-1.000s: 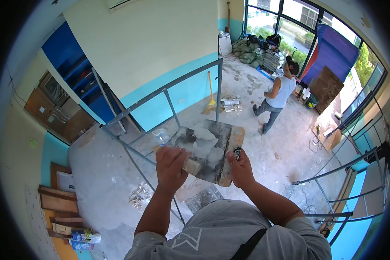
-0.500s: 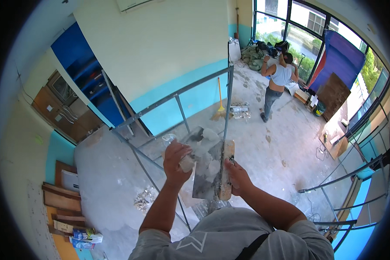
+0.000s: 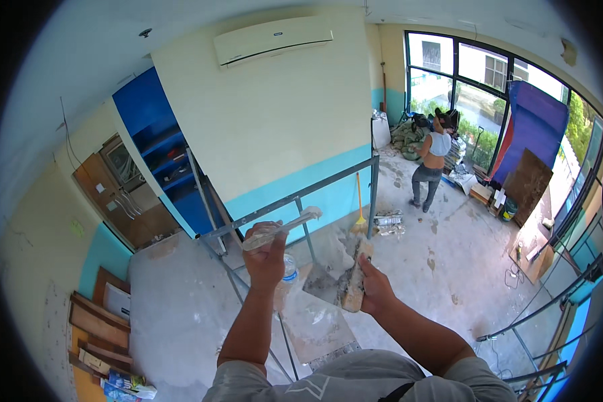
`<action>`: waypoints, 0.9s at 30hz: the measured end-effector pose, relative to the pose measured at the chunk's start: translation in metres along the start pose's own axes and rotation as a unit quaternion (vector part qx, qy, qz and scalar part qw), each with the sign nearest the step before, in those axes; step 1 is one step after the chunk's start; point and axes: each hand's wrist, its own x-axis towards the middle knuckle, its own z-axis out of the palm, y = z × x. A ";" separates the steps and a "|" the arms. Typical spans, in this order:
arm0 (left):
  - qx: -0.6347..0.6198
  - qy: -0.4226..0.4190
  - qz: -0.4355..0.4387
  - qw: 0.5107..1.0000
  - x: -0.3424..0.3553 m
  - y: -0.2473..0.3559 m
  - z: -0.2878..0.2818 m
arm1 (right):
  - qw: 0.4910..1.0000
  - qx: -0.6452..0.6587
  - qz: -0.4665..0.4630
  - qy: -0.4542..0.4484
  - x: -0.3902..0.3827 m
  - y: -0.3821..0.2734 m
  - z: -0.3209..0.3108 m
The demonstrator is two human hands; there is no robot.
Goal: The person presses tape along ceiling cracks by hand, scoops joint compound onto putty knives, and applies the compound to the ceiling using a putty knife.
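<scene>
My left hand (image 3: 264, 253) is closed around a putty knife (image 3: 285, 230), raised at chest height with a dab of whitish plaster on its far end. Lower and to the right, my right hand (image 3: 376, 285) grips the wooden handle of a plastering trowel (image 3: 352, 285). The trowel's metal blade is tilted, with wet grey-white plaster (image 3: 335, 258) heaped on it. The two tools are apart. Just beyond my left wrist stands a clear plastic bottle (image 3: 289, 269) with a blue label.
Metal scaffold rails (image 3: 295, 195) run in front of me, high above the floor. A person (image 3: 433, 161) stands near the windows. A yellow broom (image 3: 360, 208) leans at the wall below an air conditioner (image 3: 273, 43). Wooden boards (image 3: 97, 311) lie at the left.
My left hand has lifted the putty knife up off the trowel. The trowel has tilted, narrowing its visible blade. My view has tipped upward, and the other person has lowered their arms.
</scene>
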 end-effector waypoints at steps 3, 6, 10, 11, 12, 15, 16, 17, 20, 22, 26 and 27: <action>0.133 -0.040 0.084 0.987 -0.002 -0.001 -0.007 | 0.998 0.002 -0.064 -0.023 0.002 -0.005 0.024; 0.018 -0.012 0.002 1.000 -0.023 -0.018 -0.017 | 0.995 0.007 -0.098 -0.017 -0.002 -0.013 0.046; 0.079 -0.093 0.100 0.987 -0.045 -0.023 -0.024 | 0.993 0.026 -0.102 -0.057 -0.004 -0.016 0.051; 0.114 -0.102 0.114 0.982 -0.049 -0.024 -0.026 | 0.992 0.024 -0.109 -0.062 -0.003 -0.016 0.048; 0.149 -0.111 0.128 0.974 -0.052 -0.024 -0.027 | 0.991 0.022 -0.115 -0.068 -0.002 -0.015 0.046; 0.167 -0.118 0.161 0.965 -0.053 -0.025 -0.029 | 0.990 0.013 -0.126 -0.066 0.000 -0.013 0.043; 0.177 -0.121 0.181 0.960 -0.053 -0.025 -0.030 | 0.990 0.012 -0.125 -0.066 0.000 -0.012 0.043; 0.177 -0.120 0.181 0.960 -0.052 -0.026 -0.032 | 0.990 0.011 -0.125 -0.063 -0.001 -0.012 0.043; 0.199 -0.133 0.204 0.949 -0.050 -0.032 -0.037 | 0.990 0.005 -0.129 -0.059 -0.002 -0.012 0.046; 0.222 -0.120 0.223 0.942 -0.046 -0.038 -0.038 | 0.989 0.000 -0.134 -0.057 -0.003 -0.012 0.049; 0.238 -0.107 0.247 0.933 -0.029 -0.042 -0.041 | 0.988 -0.014 -0.142 -0.053 -0.005 -0.014 0.053; 0.262 -0.106 0.263 0.922 -0.022 -0.042 -0.043 | 0.988 -0.017 -0.148 -0.049 -0.006 -0.015 0.054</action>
